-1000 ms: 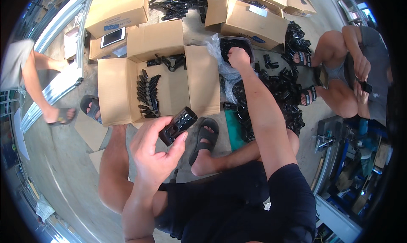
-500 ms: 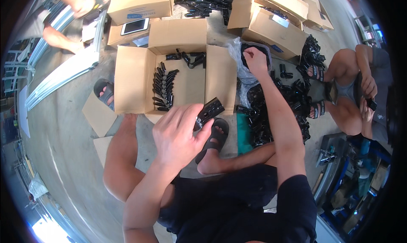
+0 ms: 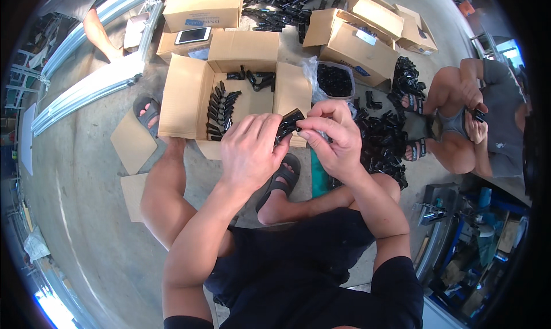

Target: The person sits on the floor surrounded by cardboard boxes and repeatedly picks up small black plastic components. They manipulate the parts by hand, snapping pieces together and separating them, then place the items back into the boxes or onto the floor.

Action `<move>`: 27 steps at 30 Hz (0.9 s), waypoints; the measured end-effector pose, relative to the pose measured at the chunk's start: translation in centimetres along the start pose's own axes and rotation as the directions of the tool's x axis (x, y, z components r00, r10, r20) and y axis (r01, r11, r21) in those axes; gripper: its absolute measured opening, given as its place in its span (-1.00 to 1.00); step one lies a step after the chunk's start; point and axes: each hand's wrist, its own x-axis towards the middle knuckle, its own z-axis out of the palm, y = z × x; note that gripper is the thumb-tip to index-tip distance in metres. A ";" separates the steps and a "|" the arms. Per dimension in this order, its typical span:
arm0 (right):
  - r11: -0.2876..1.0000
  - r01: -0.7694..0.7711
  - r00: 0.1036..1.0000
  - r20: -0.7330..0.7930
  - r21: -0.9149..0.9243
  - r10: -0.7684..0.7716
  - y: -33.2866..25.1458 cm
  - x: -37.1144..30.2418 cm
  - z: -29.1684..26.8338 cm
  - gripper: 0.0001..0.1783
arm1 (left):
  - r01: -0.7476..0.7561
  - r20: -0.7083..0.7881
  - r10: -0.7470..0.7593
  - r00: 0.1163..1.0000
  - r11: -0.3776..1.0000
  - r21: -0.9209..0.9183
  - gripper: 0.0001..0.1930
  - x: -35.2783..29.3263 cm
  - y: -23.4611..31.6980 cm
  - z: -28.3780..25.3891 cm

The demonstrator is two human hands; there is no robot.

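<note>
My left hand (image 3: 249, 151) grips a glossy black tubular fitting (image 3: 291, 120) in front of the open cardboard box. At the fitting's upper right end, the thumb and fingers of my right hand (image 3: 336, 137) are pinched together; whatever they hold is too small or hidden to make out. Inside the open box (image 3: 186, 99), a curved stack of black fittings (image 3: 220, 111) lies on the left, with several more along the back wall. A clear plastic tub (image 3: 336, 81) of small black parts stands just right of the box, beyond my right hand.
A heap of black fittings (image 3: 381, 151) covers the floor at right. More cardboard boxes (image 3: 361, 51) and a pile of fittings (image 3: 275, 8) lie farther back. A tablet (image 3: 193, 35) rests on a box. A co-worker (image 3: 459, 111) sits at right; metal profiles (image 3: 86, 96) lie at left.
My right hand has come from the plastic tub down and left to the fitting's end. My left hand has moved slightly right and up, still holding the fitting.
</note>
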 end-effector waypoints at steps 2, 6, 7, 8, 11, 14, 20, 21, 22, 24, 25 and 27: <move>0.997 0.046 0.999 -0.015 -0.057 -0.047 -0.2 -0.3 0.5 -0.73 | -0.011 -0.014 0.011 1.000 1.000 0.009 -0.64 -0.2 0.2 -0.2; 0.966 0.158 0.987 0.003 -0.207 -0.161 -0.4 -0.1 0.9 -0.68 | -0.011 -0.018 0.012 1.000 1.000 0.020 -0.63 -0.4 0.3 -0.4; 0.957 0.177 0.984 0.006 -0.231 -0.180 -0.5 -0.1 1.0 -0.67 | -0.015 -0.017 0.016 1.000 1.000 0.021 -0.62 -0.5 0.2 -0.4; 0.947 0.196 0.980 0.010 -0.255 -0.200 -0.5 -0.1 1.2 -0.66 | -0.019 -0.016 0.020 1.000 1.000 0.021 -0.62 -0.6 0.2 -0.4; 0.922 0.236 0.970 0.023 -0.307 -0.240 -0.3 -0.2 1.5 -0.66 | -0.028 -0.011 0.028 1.000 1.000 0.012 -0.61 -0.7 -0.1 -0.1; 0.904 0.271 0.960 0.028 -0.331 -0.277 0.2 -0.2 1.8 -0.62 | -0.030 -0.008 0.030 1.000 1.000 0.006 -0.60 -0.7 -0.3 0.1; 0.967 0.102 0.993 -0.033 -0.235 -0.112 0.4 0.1 1.2 -0.51 | 0.045 0.006 -0.045 0.999 0.998 -0.039 -0.64 -0.3 -0.3 0.3; 0.977 0.039 0.999 -0.012 -0.207 -0.042 1.0 -0.2 0.6 -0.46 | 0.079 0.015 -0.078 0.997 0.995 -0.060 -0.65 -0.3 -0.1 0.3; 0.997 -0.076 0.997 -0.016 -0.010 0.076 1.8 -0.5 0.5 -0.44 | 0.137 0.024 -0.135 0.991 0.983 -0.120 -0.65 -0.3 0.0 0.4; 0.880 -0.290 0.954 0.040 0.375 0.297 3.4 -1.1 0.6 -0.39 | 0.250 0.052 -0.244 0.968 0.939 -0.234 -0.67 -0.3 0.4 0.7; 0.658 -0.435 0.891 0.186 0.614 0.415 3.6 -1.4 0.6 -0.37 | 0.309 0.095 -0.294 0.951 0.905 -0.293 -0.67 -0.3 0.4 0.8; 0.442 -0.561 0.816 0.380 0.700 0.435 4.9 -2.5 0.5 -0.40 | 0.426 0.192 -0.380 0.905 0.814 -0.396 -0.67 -0.5 0.3 1.3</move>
